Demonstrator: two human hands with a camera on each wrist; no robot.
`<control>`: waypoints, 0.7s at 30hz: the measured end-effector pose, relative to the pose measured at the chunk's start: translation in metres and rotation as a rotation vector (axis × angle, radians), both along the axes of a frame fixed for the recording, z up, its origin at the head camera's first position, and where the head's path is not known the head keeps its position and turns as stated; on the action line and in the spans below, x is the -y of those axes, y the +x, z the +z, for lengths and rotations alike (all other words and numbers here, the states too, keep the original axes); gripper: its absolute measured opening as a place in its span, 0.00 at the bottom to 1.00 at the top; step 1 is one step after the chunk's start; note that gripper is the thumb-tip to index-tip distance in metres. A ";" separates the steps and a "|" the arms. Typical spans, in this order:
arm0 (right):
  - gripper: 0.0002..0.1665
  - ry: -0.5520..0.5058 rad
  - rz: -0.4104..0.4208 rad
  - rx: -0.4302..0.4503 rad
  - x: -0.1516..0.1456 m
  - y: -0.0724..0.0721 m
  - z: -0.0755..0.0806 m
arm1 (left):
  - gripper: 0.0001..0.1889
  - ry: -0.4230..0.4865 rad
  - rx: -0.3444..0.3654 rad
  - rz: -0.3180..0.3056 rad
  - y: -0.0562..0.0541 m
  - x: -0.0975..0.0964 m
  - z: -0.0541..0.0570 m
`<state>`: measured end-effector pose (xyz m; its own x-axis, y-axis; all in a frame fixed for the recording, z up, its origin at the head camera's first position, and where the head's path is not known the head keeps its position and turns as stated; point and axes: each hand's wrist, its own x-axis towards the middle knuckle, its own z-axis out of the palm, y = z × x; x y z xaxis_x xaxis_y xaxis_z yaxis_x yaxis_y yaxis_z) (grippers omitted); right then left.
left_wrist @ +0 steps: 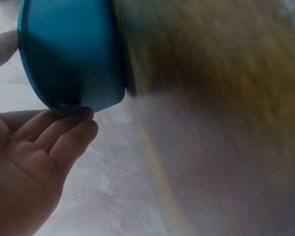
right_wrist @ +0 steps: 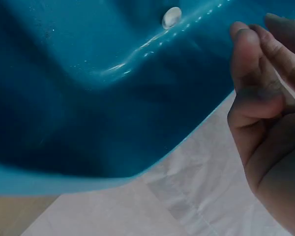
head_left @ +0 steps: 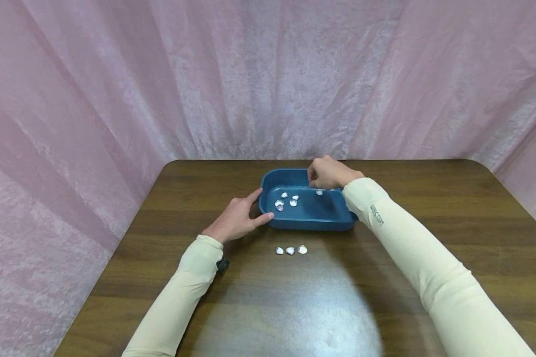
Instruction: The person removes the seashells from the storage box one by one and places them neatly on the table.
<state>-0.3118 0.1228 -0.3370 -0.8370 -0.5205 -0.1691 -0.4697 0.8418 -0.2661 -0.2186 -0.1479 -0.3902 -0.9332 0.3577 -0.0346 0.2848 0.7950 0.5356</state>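
Note:
A blue rectangular tray (head_left: 310, 225) stands on the table. Several small, shiny whitish pieces, like flat gems or shells (head_left: 293, 203), lie inside it, mostly toward its left side. My left hand (head_left: 236, 218) touches the tray's left end, thumb and forefinger spread along the rim; the left wrist view shows the other fingers nearly straight against the outer wall. Over the tray's far right part, my right hand (head_left: 332, 173) has its fingers bent and fingertips close together. Whether a piece is between them is hidden. Just below it, one whitish piece (right_wrist: 172, 17) lies on the tray floor.
In front of the tray, three similar shiny pieces (head_left: 290, 251) form a short row on the wooden table (head_left: 196, 198). A pink curtain (head_left: 268, 79) hangs behind the table's far edge. The tray's raised walls surround the pieces inside.

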 end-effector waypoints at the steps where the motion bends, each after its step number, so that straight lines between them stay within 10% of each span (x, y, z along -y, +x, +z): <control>1: 0.05 0.008 -0.016 0.016 0.000 -0.001 0.000 | 0.47 0.000 0.000 0.000 0.000 0.000 0.000; 21: 0.07 0.140 -0.198 0.121 0.006 -0.013 -0.007 | 0.47 0.002 0.012 0.003 -0.001 -0.001 -0.001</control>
